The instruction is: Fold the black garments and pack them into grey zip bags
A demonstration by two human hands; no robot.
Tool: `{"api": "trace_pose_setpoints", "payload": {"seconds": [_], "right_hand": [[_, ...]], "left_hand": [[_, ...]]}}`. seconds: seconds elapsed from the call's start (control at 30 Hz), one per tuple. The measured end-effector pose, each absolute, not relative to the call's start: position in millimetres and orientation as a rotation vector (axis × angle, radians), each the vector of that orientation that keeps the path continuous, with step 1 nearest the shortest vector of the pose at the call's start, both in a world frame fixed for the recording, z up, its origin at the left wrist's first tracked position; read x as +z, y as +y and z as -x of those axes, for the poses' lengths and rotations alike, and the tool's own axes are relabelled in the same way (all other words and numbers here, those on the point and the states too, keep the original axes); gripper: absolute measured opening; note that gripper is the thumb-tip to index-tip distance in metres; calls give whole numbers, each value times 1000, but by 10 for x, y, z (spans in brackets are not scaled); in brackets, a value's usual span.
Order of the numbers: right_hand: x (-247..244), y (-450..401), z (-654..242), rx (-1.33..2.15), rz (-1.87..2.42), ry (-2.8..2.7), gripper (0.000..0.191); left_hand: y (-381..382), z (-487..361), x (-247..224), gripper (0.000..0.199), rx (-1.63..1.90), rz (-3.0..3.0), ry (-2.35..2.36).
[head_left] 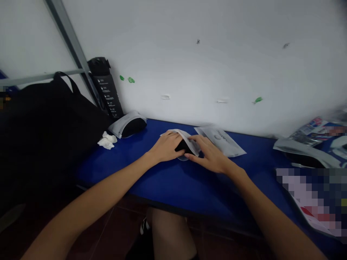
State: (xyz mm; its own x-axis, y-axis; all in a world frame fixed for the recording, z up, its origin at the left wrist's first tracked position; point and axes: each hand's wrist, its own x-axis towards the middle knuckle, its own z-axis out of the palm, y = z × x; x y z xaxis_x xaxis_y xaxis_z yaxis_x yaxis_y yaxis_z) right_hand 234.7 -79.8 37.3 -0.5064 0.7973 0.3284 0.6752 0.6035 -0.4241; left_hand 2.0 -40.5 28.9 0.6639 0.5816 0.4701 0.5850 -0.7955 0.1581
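On my left a black tote bag (46,133) sits beside the blue bench (114,169), and a dark water bottle (106,86) stands upright behind it, against the white wall (189,65). Just beside the bottle lies a black rounded object in a white pouch (128,124), with crumpled tissue (107,141) near it. Off to my right are a silver pouch (303,153), printed papers (311,131) and a blurred sheet (314,198). Green scraps (130,80) cling to the wall.
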Motion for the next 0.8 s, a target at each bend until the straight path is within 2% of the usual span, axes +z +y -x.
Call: {"api": "trace_pose_setpoints", "payload": {"seconds": [0.27,0.47,0.6,0.8], "right_hand": [[428,-773,-2416,534,1160,-2340,60],[502,-797,-2439,632,1137,-2327,62],[507,-795,-2427,669,1112,-2319,55],[487,-786,-2414,679,1162,-2272,47]], "left_hand": [[-436,1,250,32,-1084,2867,-705],[-476,10,244,35,-1387,2801,-662],[-524,20,222,34,-1590,2693,-751],[-545,-14,294,31,-1995,2556,-1161]]}}
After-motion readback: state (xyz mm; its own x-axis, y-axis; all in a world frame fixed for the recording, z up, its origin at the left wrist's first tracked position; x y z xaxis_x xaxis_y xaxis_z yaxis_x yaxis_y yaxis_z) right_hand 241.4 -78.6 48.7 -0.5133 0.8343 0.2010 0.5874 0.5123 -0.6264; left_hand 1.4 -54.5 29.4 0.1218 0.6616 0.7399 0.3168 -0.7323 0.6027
